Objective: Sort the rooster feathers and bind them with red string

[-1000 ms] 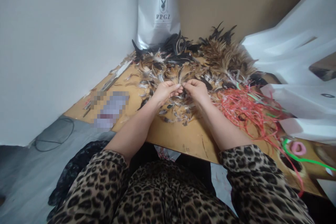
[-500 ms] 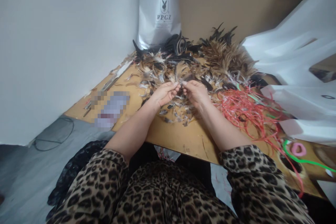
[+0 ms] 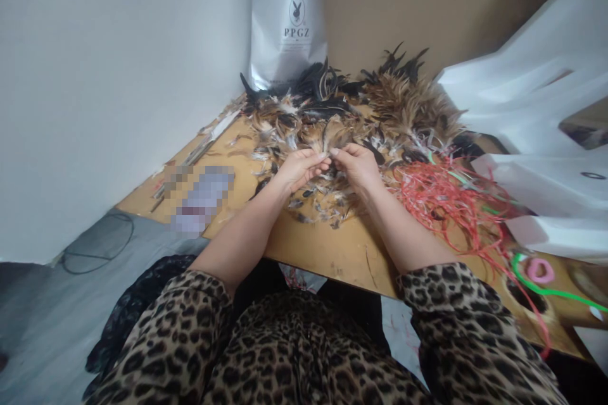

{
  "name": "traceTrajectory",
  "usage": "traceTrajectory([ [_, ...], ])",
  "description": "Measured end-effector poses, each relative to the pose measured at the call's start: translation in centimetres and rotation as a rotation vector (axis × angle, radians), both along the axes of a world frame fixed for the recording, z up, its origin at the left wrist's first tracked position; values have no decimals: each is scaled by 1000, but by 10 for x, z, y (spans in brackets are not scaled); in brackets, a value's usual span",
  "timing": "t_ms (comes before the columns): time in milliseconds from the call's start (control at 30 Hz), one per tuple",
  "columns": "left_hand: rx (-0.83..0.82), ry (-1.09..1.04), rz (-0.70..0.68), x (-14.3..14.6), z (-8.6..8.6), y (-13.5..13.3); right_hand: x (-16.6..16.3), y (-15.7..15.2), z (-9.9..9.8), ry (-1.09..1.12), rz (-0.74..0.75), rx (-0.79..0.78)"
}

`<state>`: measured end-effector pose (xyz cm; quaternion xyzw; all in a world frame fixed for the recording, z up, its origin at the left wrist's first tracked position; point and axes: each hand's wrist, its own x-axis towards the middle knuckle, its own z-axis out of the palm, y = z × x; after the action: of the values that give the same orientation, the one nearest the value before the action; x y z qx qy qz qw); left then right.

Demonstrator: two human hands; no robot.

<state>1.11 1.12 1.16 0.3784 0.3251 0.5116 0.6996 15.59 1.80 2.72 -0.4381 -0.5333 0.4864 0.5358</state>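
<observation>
My left hand point(image 3: 306, 168) and my right hand point(image 3: 355, 164) meet over the middle of the wooden table, thumbs and fingertips almost touching. Both are closed in a pinch on brown feathers point(image 3: 335, 131), whose tips fan upward above the fingers. The quill ends are hidden by my fingers. Beneath and beyond my hands spreads a loose pile of brown, white and black feathers point(image 3: 275, 130). Small fluffy feathers point(image 3: 327, 205) lie scattered on the near side of my hands.
A bundle of brown feathers point(image 3: 411, 101) lies at the back right, below a white plastic sheet point(image 3: 517, 88). Red strings point(image 3: 437, 193) are heaped right of my right arm, near a pink ring point(image 3: 540, 270). A silvery bag point(image 3: 289, 19) stands behind; thin sticks point(image 3: 204, 145) lie left.
Both hands have shifted slightly, with the left moving a little to the right. The pinched feathers now fan out more visibly above the fingertips.
</observation>
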Motion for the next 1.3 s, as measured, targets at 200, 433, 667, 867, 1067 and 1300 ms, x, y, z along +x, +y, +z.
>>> traceTrajectory([
  [200,-19,74,-51,0,1,-2,1,1,-1,-78,-18,34],
  [433,-23,44,53,-1,3,-1,1,2,-1,127,35,-127],
  [667,-26,15,39,-1,-1,1,-1,0,-5,92,27,-72],
  [867,-26,32,49,1,-1,1,-7,-6,-4,-48,-24,-5],
  [1067,2,129,87,3,0,0,-6,-4,-4,-25,-78,-9],
  [1300,-2,196,81,5,3,-3,-4,-2,-4,54,-40,-6],
])
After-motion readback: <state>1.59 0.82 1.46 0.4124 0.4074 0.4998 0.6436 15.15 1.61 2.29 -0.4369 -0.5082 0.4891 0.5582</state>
